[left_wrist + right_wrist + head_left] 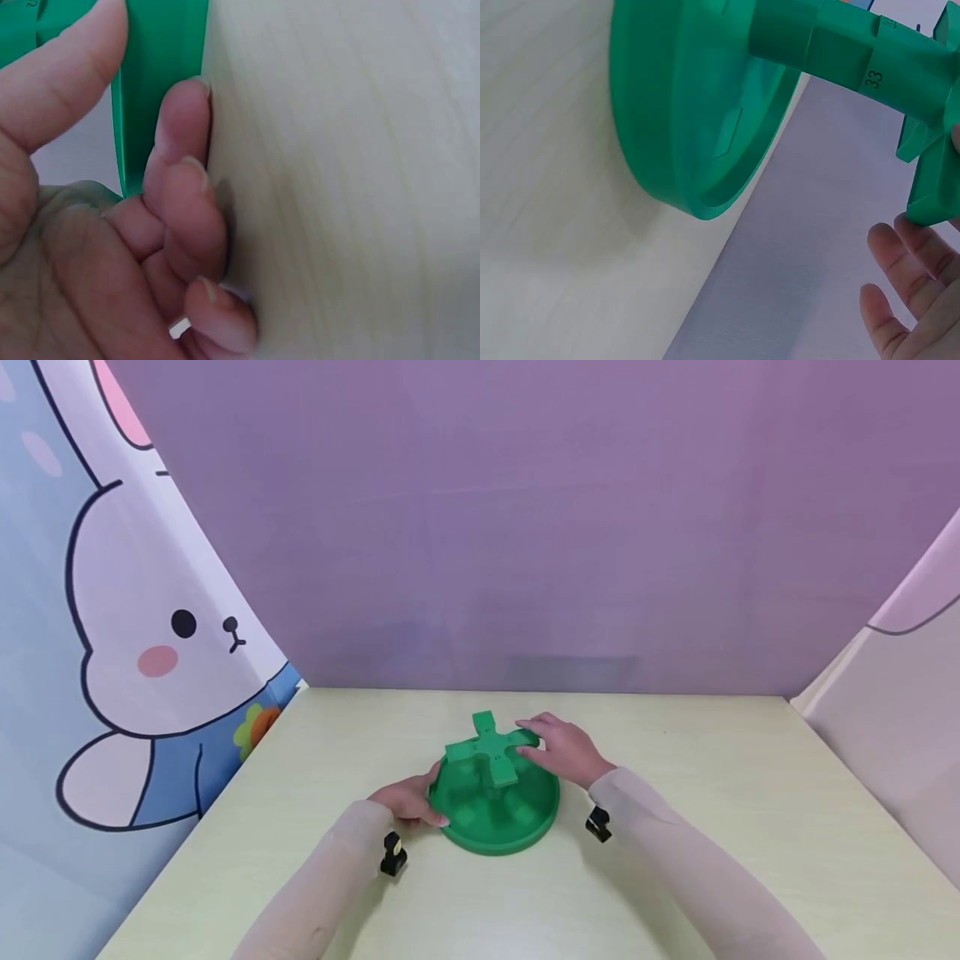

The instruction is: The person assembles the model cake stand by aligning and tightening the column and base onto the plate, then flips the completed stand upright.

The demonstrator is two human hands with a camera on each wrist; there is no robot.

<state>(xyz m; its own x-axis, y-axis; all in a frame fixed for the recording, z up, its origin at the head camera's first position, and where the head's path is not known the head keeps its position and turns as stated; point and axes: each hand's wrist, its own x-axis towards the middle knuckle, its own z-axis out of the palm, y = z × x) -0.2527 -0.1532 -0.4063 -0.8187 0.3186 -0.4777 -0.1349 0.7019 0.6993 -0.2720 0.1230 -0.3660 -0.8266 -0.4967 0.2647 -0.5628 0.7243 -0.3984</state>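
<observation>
A round green dish-like base (491, 847) with a raised rim rests on the table. From its middle rises a green post (840, 49) marked "33" in the right wrist view, topped by a flat green cross-shaped piece (492, 747) with arms spreading outward. My left hand (408, 797) grips the left edge of the base, thumb toward the front and fingers farther back along the side. At the right arm of the cross, my right hand (570, 750) pinches it between thumb and fingers; the right wrist view cuts off part of that grip.
The pale wood-grain table (300, 752) extends around the base on all sides. Behind it hangs a purple cloth backdrop (525, 527). A cloth with a cartoon rabbit (127, 577) covers the left side, and another pale cloth (892, 710) borders the right.
</observation>
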